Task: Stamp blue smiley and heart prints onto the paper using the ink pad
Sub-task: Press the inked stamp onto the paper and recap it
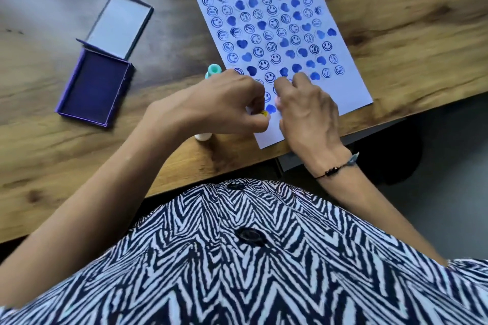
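Observation:
A white paper [351,79] covered with rows of blue smiley and heart prints lies on the wooden desk. My left hand [221,103] is shut on a small yellow stamp [263,114], held at the paper's near left corner. My right hand [306,108] rests on the paper beside it, fingers curled down pressing the sheet; whether it holds anything is hidden. The open purple ink pad [95,90] sits to the left, its lid [120,25] folded back. A teal-topped stamp [213,71] pokes out behind my left hand.
A white rounded object [203,136] lies on the wooden desk [79,166] under my left wrist. The desk's near edge runs diagonally, with dark floor [435,192] beyond the right corner. A zebra-patterned garment fills the lower view.

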### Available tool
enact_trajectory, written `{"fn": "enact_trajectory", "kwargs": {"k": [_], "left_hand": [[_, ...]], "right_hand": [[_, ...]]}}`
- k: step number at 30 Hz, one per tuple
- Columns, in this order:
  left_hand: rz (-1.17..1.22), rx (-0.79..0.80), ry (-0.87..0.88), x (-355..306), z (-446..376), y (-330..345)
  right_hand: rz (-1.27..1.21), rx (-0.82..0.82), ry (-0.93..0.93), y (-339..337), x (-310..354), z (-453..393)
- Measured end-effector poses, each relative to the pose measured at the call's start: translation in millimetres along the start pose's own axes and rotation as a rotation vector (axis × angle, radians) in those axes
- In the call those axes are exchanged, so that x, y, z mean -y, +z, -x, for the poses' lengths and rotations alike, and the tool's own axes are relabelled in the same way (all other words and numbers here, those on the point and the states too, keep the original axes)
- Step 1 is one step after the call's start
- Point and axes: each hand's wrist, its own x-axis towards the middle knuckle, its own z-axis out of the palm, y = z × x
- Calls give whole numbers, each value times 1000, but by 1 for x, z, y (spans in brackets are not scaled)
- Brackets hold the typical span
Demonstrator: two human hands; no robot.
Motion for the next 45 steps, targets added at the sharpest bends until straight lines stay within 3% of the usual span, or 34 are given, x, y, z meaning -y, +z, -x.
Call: {"fn": "enact_trajectory", "kwargs": {"k": [15,21,26,29,35,45], "left_hand": [[-19,-21,-26,-1,2,6],[95,-94,-7,3,4,7],[560,-320,-57,-3,9,6],[867,-360,-66,-7,13,4],[1006,-374,-32,-12,18,7],[828,-419,-90,-12,35,6]], "right_hand": [[-64,38,-58,-3,-7,-2],[-760,-198,234,-26,-35,-1],[-1373,-94,367,-39,-25,17],[-1561,-60,359,-42,-14,22],[-1549,-127,294,-44,2,25],[-1596,-128,240,-35,14,27]]}}
